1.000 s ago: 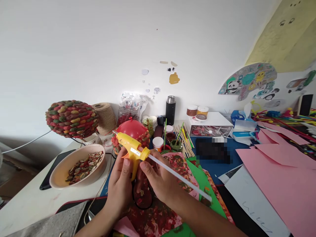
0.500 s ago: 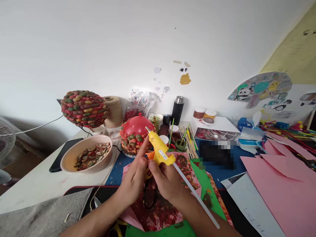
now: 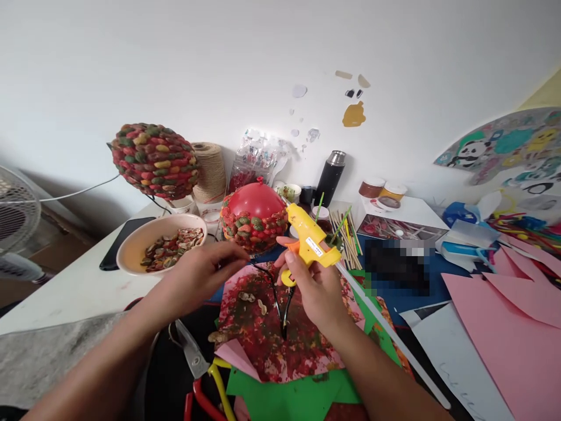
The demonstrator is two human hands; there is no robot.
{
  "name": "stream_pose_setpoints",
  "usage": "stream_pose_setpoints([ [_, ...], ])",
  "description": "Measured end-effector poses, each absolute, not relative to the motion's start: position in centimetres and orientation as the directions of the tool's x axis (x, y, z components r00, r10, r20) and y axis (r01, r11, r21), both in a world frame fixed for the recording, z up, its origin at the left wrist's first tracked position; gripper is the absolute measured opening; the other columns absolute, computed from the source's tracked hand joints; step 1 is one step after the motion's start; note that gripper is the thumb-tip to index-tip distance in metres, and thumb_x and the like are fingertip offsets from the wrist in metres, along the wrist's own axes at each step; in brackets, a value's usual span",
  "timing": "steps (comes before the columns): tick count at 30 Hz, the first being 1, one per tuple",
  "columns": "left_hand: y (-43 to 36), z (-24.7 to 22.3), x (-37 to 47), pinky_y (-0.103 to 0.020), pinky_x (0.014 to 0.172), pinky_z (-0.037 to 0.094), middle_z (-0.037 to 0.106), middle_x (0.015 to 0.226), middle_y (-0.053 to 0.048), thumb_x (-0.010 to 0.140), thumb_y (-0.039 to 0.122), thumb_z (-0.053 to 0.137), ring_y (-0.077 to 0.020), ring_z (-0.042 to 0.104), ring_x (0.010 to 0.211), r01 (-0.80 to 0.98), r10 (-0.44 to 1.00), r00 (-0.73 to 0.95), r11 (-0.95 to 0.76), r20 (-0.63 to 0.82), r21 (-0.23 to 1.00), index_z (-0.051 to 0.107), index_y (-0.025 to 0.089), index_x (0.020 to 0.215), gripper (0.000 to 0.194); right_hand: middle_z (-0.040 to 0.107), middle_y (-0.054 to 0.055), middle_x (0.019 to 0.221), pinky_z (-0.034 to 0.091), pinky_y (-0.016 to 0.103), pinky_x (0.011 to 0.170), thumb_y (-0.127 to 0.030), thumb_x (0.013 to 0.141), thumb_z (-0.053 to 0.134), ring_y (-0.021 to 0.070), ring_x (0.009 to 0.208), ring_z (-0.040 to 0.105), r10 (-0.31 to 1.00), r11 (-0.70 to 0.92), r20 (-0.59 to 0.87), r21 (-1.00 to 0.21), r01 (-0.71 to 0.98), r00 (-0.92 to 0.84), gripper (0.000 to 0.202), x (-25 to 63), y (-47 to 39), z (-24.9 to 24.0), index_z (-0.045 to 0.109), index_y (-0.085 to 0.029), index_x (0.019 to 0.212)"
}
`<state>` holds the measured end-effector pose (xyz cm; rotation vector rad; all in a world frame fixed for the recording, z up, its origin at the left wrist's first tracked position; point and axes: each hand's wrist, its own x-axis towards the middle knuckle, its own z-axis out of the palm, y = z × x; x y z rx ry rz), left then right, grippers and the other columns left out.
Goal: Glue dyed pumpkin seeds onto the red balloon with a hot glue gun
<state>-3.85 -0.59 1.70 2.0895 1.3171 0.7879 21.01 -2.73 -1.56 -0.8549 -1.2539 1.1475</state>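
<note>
Feed from my end: right hand (image 3: pixel 318 292) clamped on the handle of a yellow plastic hot glue gun (image 3: pixel 307 225), thumb along its side, gun up in front of me over the desk mid-frame. Metal nozzle points up-left at the edge of a glossy red balloon (image 3: pixel 258 202); can't tell from here if they touch. Long, translucent white glue stick (image 3: pixel 392 333) runs out the back, down across my right forearm.

Left hand (image 3: pixel 205 269): fingers curled, thumb close to them, tips at the smooth black cable (image 3: pixel 284 330) that loops down from the gun. Can't tell if they grip it.

Balloon: bare rubber on top, knot up, lower half crusted with bumpy red, green and orange peanut shells. Bigger rounded ball (image 3: pixel 153 161) to the left is fully clad in the same knobbly pieces, beside a coarse twine spool (image 3: pixel 209 172). Smooth oval plastic bowl (image 3: pixel 131 248) holds loose painted shells.

Under the gun: paint-smeared pink paper (image 3: pixel 280 362), one corner folded, two ridged unpainted shells on it, green paper (image 3: pixel 280 394) below. Scissors (image 3: pixel 195 354) with steel blades lie near, lower left. Matte black flask (image 3: pixel 331 178) stands at the wall.
</note>
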Motion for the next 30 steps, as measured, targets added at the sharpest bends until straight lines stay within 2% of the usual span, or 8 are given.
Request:
stream_pose_setpoints([
  [3,-0.9,0.7,-3.8,-0.031,0.077,0.053,0.085,0.098,-0.005,0.103,0.034,0.061,-0.0245,0.078,0.085,0.683,0.851,0.522,-0.459,0.061,0.568,0.082,0.026,0.103,0.022,0.073,0.002,0.089,0.057,0.028,0.059,-0.057,0.104,0.076,0.0139,0.062,0.061,0.965,0.235,0.25,-0.956,-0.175,-0.072,0.045,21.0,-2.8,-1.4,0.079,-0.022,0.131],
  [8,-1.1,-0.9,-3.6,-0.032,0.074,0.051,0.081,0.098,-0.007,0.103,0.023,0.057,-0.0256,0.077,0.085,0.736,0.795,0.607,-0.551,-0.02,0.393,0.08,0.025,0.102,0.023,0.068,0.001,0.087,0.052,0.028,0.058,-0.054,0.106,0.073,0.0141,0.064,0.056,0.964,0.212,0.229,-0.969,-0.128,-0.137,0.043,20.7,-3.2,-1.3,0.078,-0.022,0.135],
  [14,-1.3,-1.9,-3.4,-0.034,0.083,0.056,0.081,0.11,-0.008,0.1,0.017,0.062,-0.0268,0.078,0.095,0.713,0.778,0.628,-0.57,-0.01,0.408,0.081,0.027,0.112,0.024,0.066,0.001,0.085,0.054,0.029,0.062,-0.049,0.107,0.069,0.015,0.064,0.056,0.951,0.253,0.258,-0.966,-0.055,-0.17,0.038,20.6,-3.5,-1.1,0.077,-0.023,0.134],
  [19,-1.5,-2.2,-3.1,-0.035,0.084,0.056,0.079,0.109,-0.01,0.098,0.013,0.061,-0.0281,0.076,0.1,0.716,0.77,0.637,-0.568,-0.045,0.407,0.077,0.023,0.096,0.02,0.067,0.002,0.083,0.054,0.03,0.061,-0.05,0.107,0.068,0.0164,0.063,0.057,0.953,0.263,0.255,-0.964,0.032,-0.164,0.038,20.6,-3.7,-0.9,0.08,-0.023,0.13],
  [21,-1.7,-2.0,-3.1,-0.035,0.083,0.055,0.079,0.105,-0.01,0.098,0.015,0.059,-0.0275,0.075,0.097,0.715,0.784,0.62,-0.546,-0.034,0.438,0.075,0.023,0.094,0.018,0.065,0.0,0.079,0.053,0.029,0.059,-0.051,0.108,0.066,0.0161,0.061,0.055,0.955,0.254,0.241,-0.965,0.061,-0.172,0.039,20.5,-3.8,-0.9,0.08,-0.022,0.13],
  [24,-2.2,-1.1,-3.1,-0.033,0.081,0.054,0.079,0.099,-0.007,0.1,0.024,0.062,-0.0245,0.073,0.089,0.673,0.833,0.553,-0.431,-0.023,0.602,0.074,0.023,0.098,0.013,0.06,-0.002,0.07,0.05,0.029,0.057,-0.05,0.108,0.064,0.0156,0.057,0.053,0.955,0.248,0.228,-0.965,0.09,-0.192,0.039,20.4,-3.8,-1.0,0.081,-0.02,0.128],
  [27,-2.7,0.5,-2.8,-0.03,0.077,0.054,0.08,0.094,-0.002,0.102,0.037,0.067,-0.0204,0.07,0.084,0.521,0.858,0.511,-0.267,-0.047,0.811,0.074,0.023,0.099,0.016,0.062,-0.002,0.068,0.051,0.029,0.056,-0.05,0.107,0.066,0.0167,0.057,0.057,0.955,0.271,0.251,-0.955,0.118,-0.161,0.039,20.3,-3.8,-1.3,0.081,-0.018,0.123],
  [30,-2.8,2.3,-1.7,-0.026,0.068,0.05,0.076,0.087,0.0,0.099,0.046,0.076,-0.0171,0.064,0.076,0.326,0.872,0.488,-0.135,-0.044,0.936,0.074,0.022,0.096,0.025,0.058,-0.003,0.062,0.046,0.029,0.05,-0.052,0.107,0.067,0.0169,0.053,0.054,0.956,0.281,0.268,-0.952,0.119,-0.118,0.037,20.3,-3.7,-1.5,0.082,-0.019,0.115],
])
